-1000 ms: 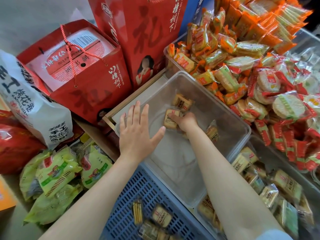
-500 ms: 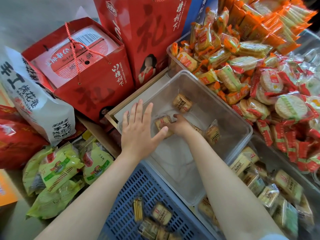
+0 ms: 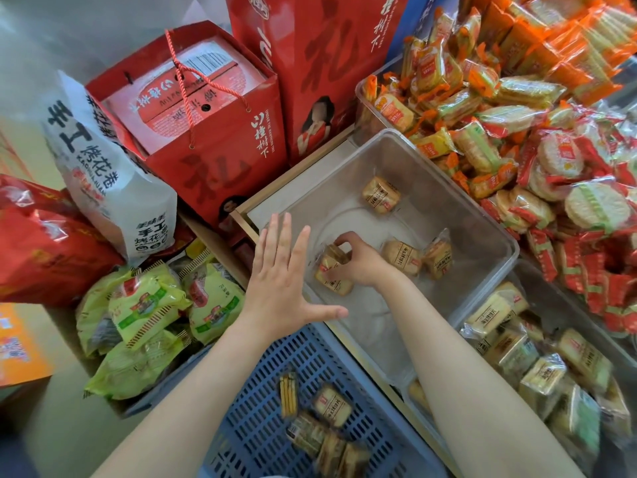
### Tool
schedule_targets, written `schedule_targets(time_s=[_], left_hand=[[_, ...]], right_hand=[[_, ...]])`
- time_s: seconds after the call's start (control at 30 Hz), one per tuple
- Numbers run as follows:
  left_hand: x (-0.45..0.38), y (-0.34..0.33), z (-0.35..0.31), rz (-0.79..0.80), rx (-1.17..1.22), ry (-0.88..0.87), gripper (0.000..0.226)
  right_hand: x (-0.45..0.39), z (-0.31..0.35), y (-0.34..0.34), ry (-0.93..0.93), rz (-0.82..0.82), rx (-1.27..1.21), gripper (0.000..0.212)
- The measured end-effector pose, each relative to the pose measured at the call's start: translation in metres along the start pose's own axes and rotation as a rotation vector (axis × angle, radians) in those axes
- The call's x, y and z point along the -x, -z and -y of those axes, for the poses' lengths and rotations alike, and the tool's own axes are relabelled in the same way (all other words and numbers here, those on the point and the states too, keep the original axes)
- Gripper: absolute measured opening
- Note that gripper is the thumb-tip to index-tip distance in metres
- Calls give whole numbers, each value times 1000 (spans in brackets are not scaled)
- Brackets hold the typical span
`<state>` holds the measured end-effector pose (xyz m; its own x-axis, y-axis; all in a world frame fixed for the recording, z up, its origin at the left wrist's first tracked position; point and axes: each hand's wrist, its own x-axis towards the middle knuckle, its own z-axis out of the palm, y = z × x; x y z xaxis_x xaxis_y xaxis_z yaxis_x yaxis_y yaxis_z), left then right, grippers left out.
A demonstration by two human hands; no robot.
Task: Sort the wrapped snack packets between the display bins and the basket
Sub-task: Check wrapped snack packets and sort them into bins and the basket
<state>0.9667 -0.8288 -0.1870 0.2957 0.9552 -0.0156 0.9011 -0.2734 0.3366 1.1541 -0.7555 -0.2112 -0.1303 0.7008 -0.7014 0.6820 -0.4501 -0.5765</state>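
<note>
Head view: all places were taken relative to the clear bin (image 3: 482, 208), a transparent tub at mid-frame.
Right hand: the right hand (image 3: 358, 262) reached down inside the clear bin, near its left wall, with fingers curled.
Held packets: tan wrapped packets (image 3: 332, 274) lay under the palm and against the curled fingertips (image 3: 341, 241); thumb and fingers closed round them. How many were held could not be told.
Left hand: the left hand (image 3: 282, 288) hovered over the bin's near-left corner, fingers straight and spread wide, thumb pointing across the rim; it held nothing.
Loose packets in bin: one packet (image 3: 381, 194) lay toward the far wall; two packets (image 3: 418, 258) lay just right of the gripping hand, apart from its fingers.
Basket: a blue slotted basket (image 3: 275, 426) stood against the bin's near side, with several tan packets (image 3: 327, 419) on its floor.
Right neighbour: a second bin (image 3: 565, 305) beside the clear bin's right wall held more tan packets.
Far neighbour: a heap of orange and red wrapped snacks (image 3: 517, 132) lay beyond the far-right corner.
Left neighbour: red gift boxes (image 3: 213, 139), a white bag (image 3: 110, 181) and green bags (image 3: 151, 305) stood left of the bin.
</note>
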Motion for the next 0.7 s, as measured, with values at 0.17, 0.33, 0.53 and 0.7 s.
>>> schedule_targets(time_s=[0.17,0.33,0.53,0.7], left_hand=[[19,1,0,61,27,11,138],[40,19,-23,17,301,73,118],[77,57,-98,302,1225,326,59],[123,57,-119,426,1265,385,62]], right_hand=[[38,-11,-9,-66,-21,-74,66],[117,-12,3,-3,-189,-373,64],[224,-20,-22,125,-308,-685,72],[279,-49,-59,82,-454,-763,63]])
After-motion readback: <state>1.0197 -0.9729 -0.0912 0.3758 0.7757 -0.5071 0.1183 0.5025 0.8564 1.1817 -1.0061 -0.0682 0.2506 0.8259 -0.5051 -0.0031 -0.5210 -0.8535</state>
